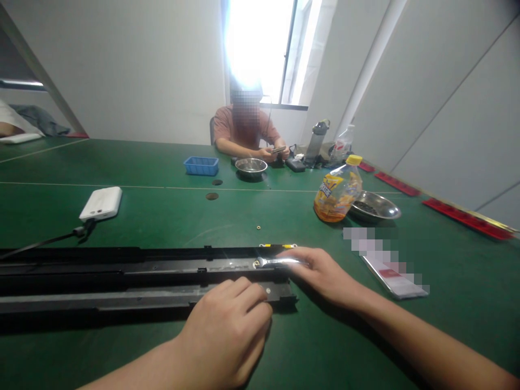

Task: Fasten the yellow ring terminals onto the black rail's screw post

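Observation:
A long black metal rail (122, 276) lies across the green table (284, 216) in front of me, its right end near the middle. My left hand (229, 330) rests on the rail's near edge by that end, fingers curled down onto it. My right hand (325, 273) grips a shiny metal wrench (276, 262) whose head sits on a small nut on the rail's top. A small loose nut (258, 228) lies on the table beyond the rail.
Right of the rail stand a yellow-capped drink bottle (337, 192) and a steel bowl (376, 207), with a flat card (394, 276) nearer. A white power bank (101, 203) with cable lies left. Across the table a person sits behind a blue tray (201, 166) and another bowl (251, 166).

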Motion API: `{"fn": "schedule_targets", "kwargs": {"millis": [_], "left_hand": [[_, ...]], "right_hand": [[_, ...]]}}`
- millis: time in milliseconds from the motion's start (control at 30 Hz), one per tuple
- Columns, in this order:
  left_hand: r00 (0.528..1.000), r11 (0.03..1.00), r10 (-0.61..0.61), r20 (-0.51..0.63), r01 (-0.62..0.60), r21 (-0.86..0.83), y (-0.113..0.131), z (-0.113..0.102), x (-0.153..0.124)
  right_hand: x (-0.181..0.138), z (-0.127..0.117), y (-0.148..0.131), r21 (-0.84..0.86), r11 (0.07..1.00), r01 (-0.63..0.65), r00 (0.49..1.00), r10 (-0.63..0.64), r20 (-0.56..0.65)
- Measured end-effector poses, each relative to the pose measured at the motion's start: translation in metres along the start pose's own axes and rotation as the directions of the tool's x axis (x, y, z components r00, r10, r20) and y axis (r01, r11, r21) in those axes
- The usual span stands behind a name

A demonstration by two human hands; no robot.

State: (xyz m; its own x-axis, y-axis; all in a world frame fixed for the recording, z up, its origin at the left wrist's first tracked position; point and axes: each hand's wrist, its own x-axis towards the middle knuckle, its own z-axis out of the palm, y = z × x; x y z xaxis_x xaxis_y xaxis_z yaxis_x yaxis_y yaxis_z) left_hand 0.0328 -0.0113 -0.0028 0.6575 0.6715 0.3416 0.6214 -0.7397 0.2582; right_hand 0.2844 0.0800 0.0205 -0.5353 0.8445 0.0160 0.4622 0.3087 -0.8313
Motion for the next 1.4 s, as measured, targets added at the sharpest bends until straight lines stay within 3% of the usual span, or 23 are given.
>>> {"fn": "schedule_targets", "kwargs": {"millis": [1400], "left_hand": [[0.999, 1.0, -0.009, 0.031, 0.009, 0.007, -0.0003, -0.0004, 0.0009]], "right_hand": [[-0.0018, 0.0025, 0.0024, 0.004, 1.0, 0.009, 0.998, -0.009, -0.057]]}}
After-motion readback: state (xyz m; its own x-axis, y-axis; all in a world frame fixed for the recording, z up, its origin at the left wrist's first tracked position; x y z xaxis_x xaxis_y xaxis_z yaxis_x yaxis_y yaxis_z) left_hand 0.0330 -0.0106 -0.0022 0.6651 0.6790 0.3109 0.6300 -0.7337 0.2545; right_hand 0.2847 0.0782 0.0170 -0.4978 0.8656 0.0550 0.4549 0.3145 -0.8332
